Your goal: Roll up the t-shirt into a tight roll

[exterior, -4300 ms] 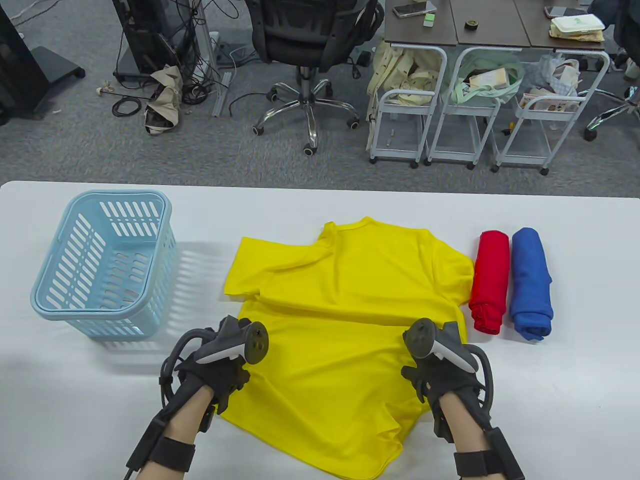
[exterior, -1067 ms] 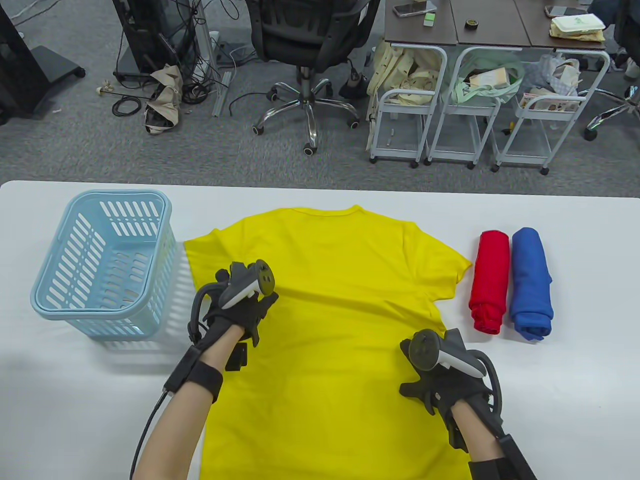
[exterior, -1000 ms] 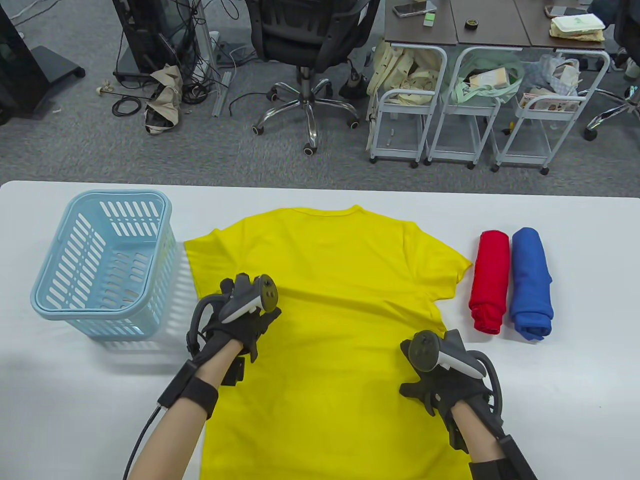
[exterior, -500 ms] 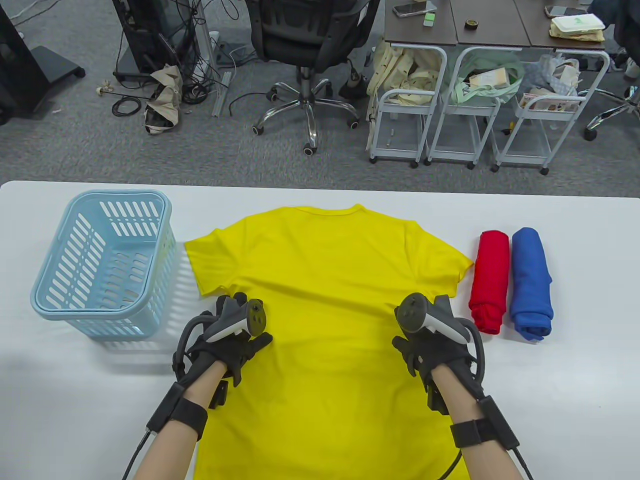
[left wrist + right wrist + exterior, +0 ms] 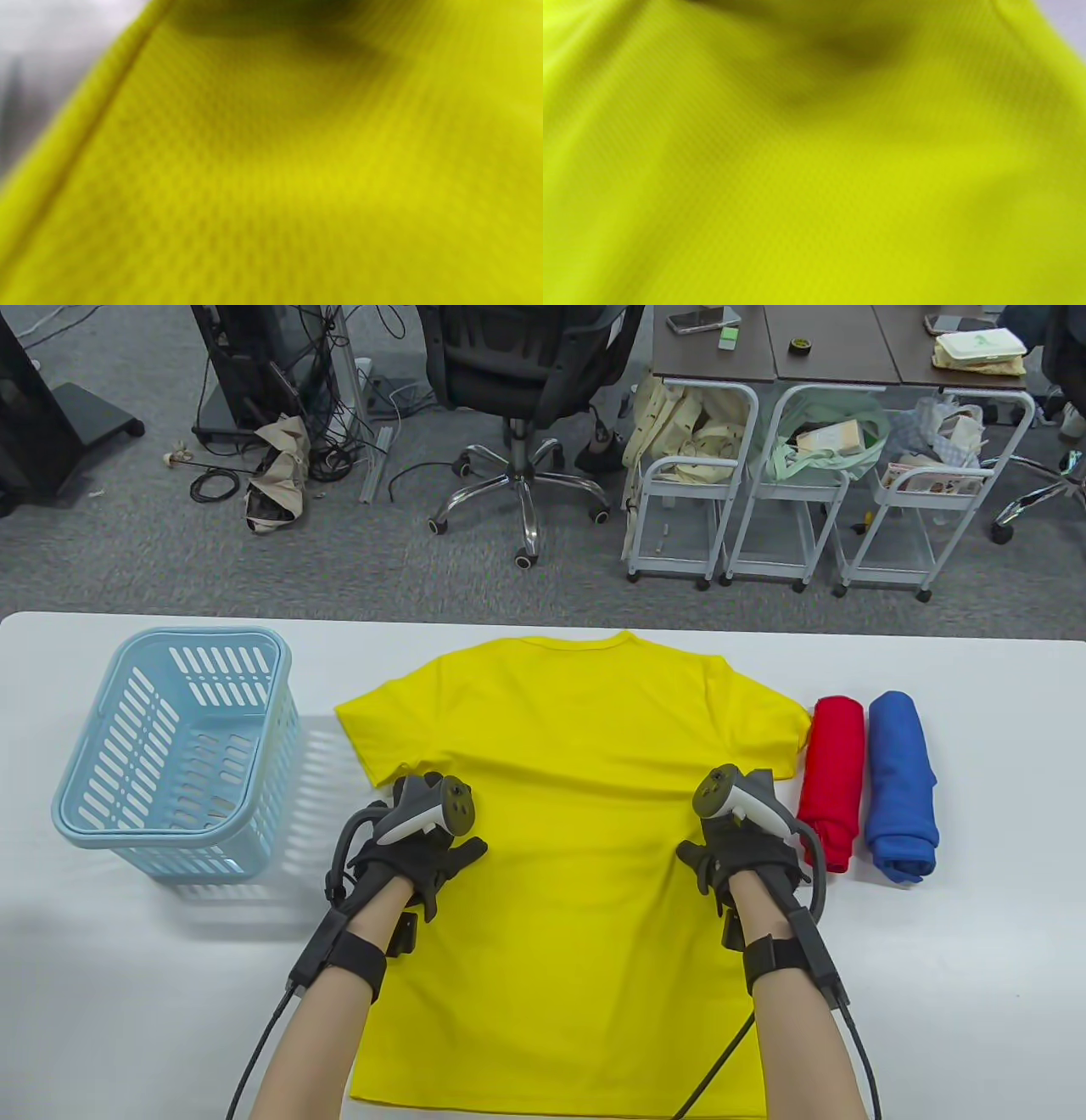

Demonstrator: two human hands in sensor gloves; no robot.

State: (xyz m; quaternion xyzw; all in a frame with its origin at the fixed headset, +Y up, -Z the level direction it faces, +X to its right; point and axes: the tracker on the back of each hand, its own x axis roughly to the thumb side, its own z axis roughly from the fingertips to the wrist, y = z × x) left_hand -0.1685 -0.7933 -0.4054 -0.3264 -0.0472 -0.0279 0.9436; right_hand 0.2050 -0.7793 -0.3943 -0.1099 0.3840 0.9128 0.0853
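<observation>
The left hand (image 5: 416,848) lies palm down on the shirt (image 5: 577,814), fingers spread and fairly straight, pressing the cloth near its left edge under the sleeve; it grips nothing. The right hand (image 5: 747,848) rests on the shirt's right edge; its fingers are hidden under the tracker, so I cannot tell whether they are flat or pinch the cloth. Both wrist views show only blurred yellow weave.

The shirt lies flat and unrolled on the white table (image 5: 976,984), collar at 12 o'clock, hem at 6. At 3 o'clock from it a red roll (image 5: 831,780) touches the right sleeve, with a blue roll (image 5: 901,785) just beside the red one. At 9 o'clock stands a light blue basket (image 5: 174,751), nothing visible in it.

Beyond the table is grey carpet with an office chair (image 5: 526,381), tangled cables (image 5: 322,432), and white carts (image 5: 814,492) holding bags under a brown desk (image 5: 840,347).
</observation>
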